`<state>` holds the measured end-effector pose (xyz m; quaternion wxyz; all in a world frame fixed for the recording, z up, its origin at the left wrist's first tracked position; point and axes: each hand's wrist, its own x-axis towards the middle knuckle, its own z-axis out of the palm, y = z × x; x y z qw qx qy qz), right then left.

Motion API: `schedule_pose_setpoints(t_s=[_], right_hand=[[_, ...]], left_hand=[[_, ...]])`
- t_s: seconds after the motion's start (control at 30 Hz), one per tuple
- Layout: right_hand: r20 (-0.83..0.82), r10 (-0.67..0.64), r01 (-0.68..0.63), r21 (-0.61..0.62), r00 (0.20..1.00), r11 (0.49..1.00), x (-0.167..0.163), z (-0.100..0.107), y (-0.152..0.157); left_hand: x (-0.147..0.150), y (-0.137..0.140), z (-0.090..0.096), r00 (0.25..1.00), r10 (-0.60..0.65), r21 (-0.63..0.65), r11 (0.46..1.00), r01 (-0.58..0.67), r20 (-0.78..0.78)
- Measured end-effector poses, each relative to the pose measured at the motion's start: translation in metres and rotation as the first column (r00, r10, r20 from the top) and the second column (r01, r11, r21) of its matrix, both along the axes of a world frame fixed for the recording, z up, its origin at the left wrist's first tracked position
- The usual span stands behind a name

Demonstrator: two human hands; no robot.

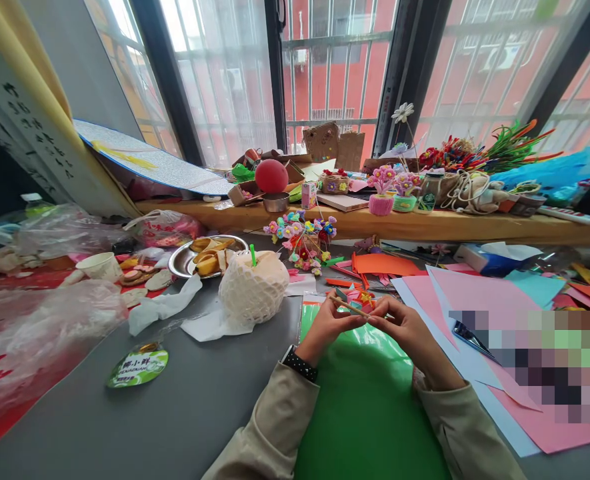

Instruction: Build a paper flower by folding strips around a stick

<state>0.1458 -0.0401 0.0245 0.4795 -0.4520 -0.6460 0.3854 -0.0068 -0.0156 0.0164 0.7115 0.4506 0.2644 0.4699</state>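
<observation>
Over a green sheet (359, 400), my left hand (327, 328) and my right hand (405, 328) meet with their fingers pinched. Between them runs a thin wooden stick (349, 307), slanting down from the left fingers to the right ones. A small teal piece (341, 294), perhaps paper, shows by the left fingertips. Whether it is joined to the stick I cannot tell. Just behind the fingers lie small red and orange paper scraps (362, 295). A dark dotted watch band (299, 365) circles my left wrist.
Left of my hands stand a netted coconut (255, 290) with a green straw and a steel plate (175, 260) of peels. A round green tag (138, 368) lies nearer. Pink and light-blue paper (479, 293) and a phone (475, 339) are right. Behind are pipe-cleaner flowers (302, 237).
</observation>
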Motion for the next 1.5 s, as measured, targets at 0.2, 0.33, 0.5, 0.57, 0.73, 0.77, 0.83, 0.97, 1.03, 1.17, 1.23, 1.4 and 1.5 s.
schedule_pose_setpoints(t_s=[0.2,0.33,0.5,0.57,0.73,0.77,0.83,0.97,1.03,1.17,1.23,1.4,1.5], right_hand=[[0.096,-0.080,0.073,0.069,0.992,0.995,-0.0003,-0.0017,0.0022],[0.192,-0.145,0.119,0.143,0.971,0.983,-0.0029,-0.0017,0.0024],[0.285,-0.232,0.186,0.179,0.930,0.966,-0.0016,-0.0060,0.0039],[0.319,-0.274,0.231,0.167,0.907,0.959,-0.0006,-0.0070,0.0048],[0.436,-0.262,0.249,0.088,0.861,0.965,-0.0007,-0.0048,0.0047],[0.451,-0.234,0.232,0.061,0.861,0.971,-0.0010,-0.0040,0.0042],[0.454,-0.191,0.203,0.022,0.870,0.979,-0.0011,-0.0026,0.0028],[0.409,-0.224,0.211,0.077,0.885,0.975,0.0003,-0.0022,0.0009],[0.402,-0.241,0.215,0.110,0.883,0.970,0.0010,-0.0030,0.0011],[0.400,-0.250,0.208,0.145,0.882,0.967,0.0009,-0.0035,0.0020],[0.395,-0.254,0.207,0.159,0.883,0.965,0.0006,-0.0030,0.0021],[0.399,-0.261,0.201,0.188,0.879,0.961,0.0003,-0.0029,0.0021],[0.418,-0.269,0.200,0.201,0.867,0.959,0.0000,-0.0032,0.0022]], left_hand=[[-0.0016,-0.0021,0.0026,0.998,-0.060,0.007,0.998,0.060,0.016],[-0.0022,-0.0013,0.0009,0.999,-0.039,-0.010,0.999,0.039,0.013],[-0.0016,0.0007,-0.0019,1.000,0.006,0.002,1.000,-0.006,0.000],[-0.0012,0.0010,-0.0014,1.000,0.016,0.005,1.000,-0.016,0.003],[-0.0008,0.0003,0.0007,1.000,0.013,0.023,1.000,-0.013,0.017],[-0.0009,0.0001,0.0010,1.000,0.014,0.031,0.999,-0.014,0.011],[-0.0013,-0.0002,0.0014,1.000,0.021,0.050,0.999,-0.020,-0.008],[-0.0029,-0.0002,0.0018,0.999,-0.012,0.069,0.998,0.015,-0.049],[-0.0037,-0.0002,0.0020,0.997,-0.026,0.069,0.997,0.031,-0.066],[-0.0044,-0.0008,0.0027,0.997,-0.025,0.078,0.996,0.030,-0.073],[-0.0045,-0.0010,0.0028,0.997,-0.032,0.078,0.996,0.037,-0.067],[-0.0052,0.0000,0.0002,0.997,-0.041,0.079,0.996,0.046,-0.063],[-0.0056,0.0011,-0.0014,0.997,-0.043,0.085,0.995,0.049,-0.063]])
